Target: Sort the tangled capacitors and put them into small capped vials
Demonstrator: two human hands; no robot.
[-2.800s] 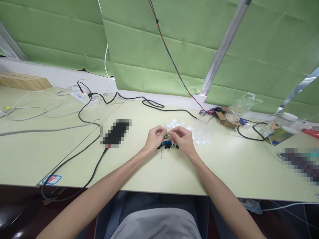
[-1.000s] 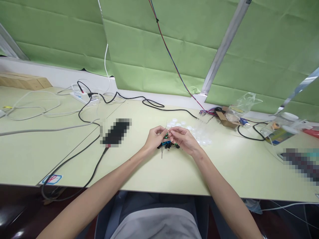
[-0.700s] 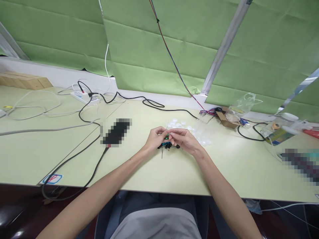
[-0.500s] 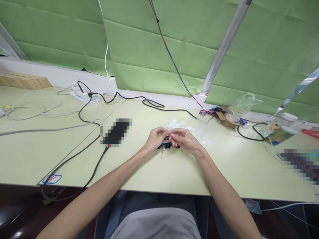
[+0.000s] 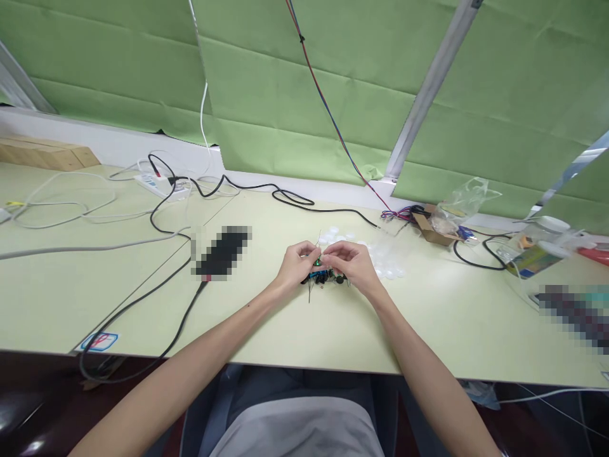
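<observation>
My left hand (image 5: 298, 263) is closed, thumb and fingertips pinching a small green part (image 5: 318, 261) that looks like a circuit board with a thin wire sticking up from it. From the other side my right hand (image 5: 351, 261) meets it, its fingertips pressed together at the part's right edge; whatever they pinch is too small to make out. Just below both hands lies a pile of small black and blue electronic components (image 5: 324, 277) with thin wire legs, partly hidden by the fingers. White translucent round discs (image 5: 387, 263) lie scattered behind and beside my right hand.
A black cable (image 5: 285, 197) runs along the back of the table to a power strip (image 5: 162, 187). At left lies a blurred black device (image 5: 222, 254) on a cable. A cardboard box (image 5: 434, 231) with plastic bags stands back right. Wooden blocks (image 5: 45, 154) lie far left.
My right hand has shifted slightly and its fingers have curled in more, showing more of the component pile below. The left hand stays nearly still with the green part.
</observation>
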